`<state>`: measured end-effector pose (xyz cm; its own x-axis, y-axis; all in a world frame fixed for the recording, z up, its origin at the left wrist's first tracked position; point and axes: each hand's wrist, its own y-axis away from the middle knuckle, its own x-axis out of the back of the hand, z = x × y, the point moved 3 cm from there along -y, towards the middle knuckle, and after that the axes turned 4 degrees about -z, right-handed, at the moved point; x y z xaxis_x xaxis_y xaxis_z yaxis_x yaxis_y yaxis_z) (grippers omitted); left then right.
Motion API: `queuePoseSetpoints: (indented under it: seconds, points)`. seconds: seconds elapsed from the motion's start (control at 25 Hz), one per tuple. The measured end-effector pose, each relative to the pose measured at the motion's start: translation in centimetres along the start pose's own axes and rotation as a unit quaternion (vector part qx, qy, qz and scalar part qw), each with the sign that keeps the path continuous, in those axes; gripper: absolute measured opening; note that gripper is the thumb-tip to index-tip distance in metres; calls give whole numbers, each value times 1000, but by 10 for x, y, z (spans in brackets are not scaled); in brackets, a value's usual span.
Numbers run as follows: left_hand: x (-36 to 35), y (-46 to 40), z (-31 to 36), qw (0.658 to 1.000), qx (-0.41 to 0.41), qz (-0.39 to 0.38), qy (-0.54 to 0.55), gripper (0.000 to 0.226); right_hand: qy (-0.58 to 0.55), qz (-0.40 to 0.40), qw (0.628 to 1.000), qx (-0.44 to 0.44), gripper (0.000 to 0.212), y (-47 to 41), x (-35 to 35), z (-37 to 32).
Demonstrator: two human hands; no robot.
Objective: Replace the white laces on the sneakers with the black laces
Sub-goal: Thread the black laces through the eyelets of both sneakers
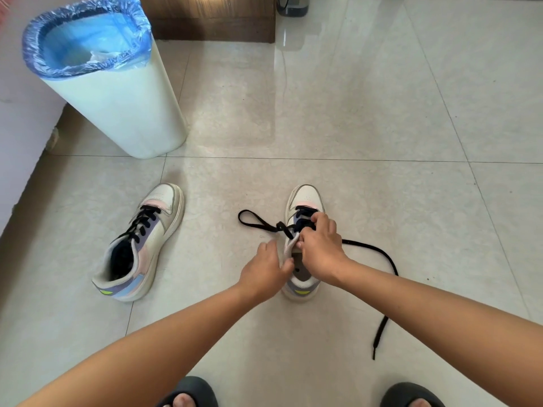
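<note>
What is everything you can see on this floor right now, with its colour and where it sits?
White sneaker laced in black: one, on the tiled floor, left.
White sneaker being laced: one, centre, under both hands.
Loose black lace: one, both ends trailing from that sneaker.
White bin with blue plastic liner: one, upper left.
Dark wooden furniture base: one, top centre.
Beige glossy floor tiles: throughout.
Black slippers: two, bottom edge, on the feet.
Left hand: holds the sneaker's collar.
Right hand: grips at the eyelets.

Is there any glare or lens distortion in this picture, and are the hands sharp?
Head view: a bright glare streak on the glossy floor tiles; wide-angle bending leans the bin outward; left hand and right hand are fairly sharp.
</note>
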<state>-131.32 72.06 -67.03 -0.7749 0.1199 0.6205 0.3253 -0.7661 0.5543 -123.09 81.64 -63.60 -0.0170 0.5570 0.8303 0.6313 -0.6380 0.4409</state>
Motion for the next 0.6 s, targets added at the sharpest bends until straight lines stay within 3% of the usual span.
queuePoseSetpoints:
  seconds: [0.12, 0.2, 0.28, 0.36, 0.52, 0.6]
  points:
    - [-11, 8, 8, 999, 17, 33, 14, 33, 91, -5, 996, 16, 25, 24, 10, -3]
    - [-10, 7, 10, 997, 30, 69, 14, 33, 172, 19, 975, 137, 34, 56, 9, 2]
    - [-10, 5, 10, 996, 48, 80, -8, 33, 252, -68, 939, 226, 32, 99, -1, 19]
    - [-11, 5, 11, 995, 61, 76, -16, 33, 313, -188, 910, 196, 33, 139, -24, 52]
    - [-10, 4, 8, 996, 57, 61, 25, 29, 371, -223, 871, 232, 35, 148, -36, 73]
    - [-6, 5, 3, 995, 47, 48, 72, 26, 264, -170, 920, 236, 27, 115, -16, 53]
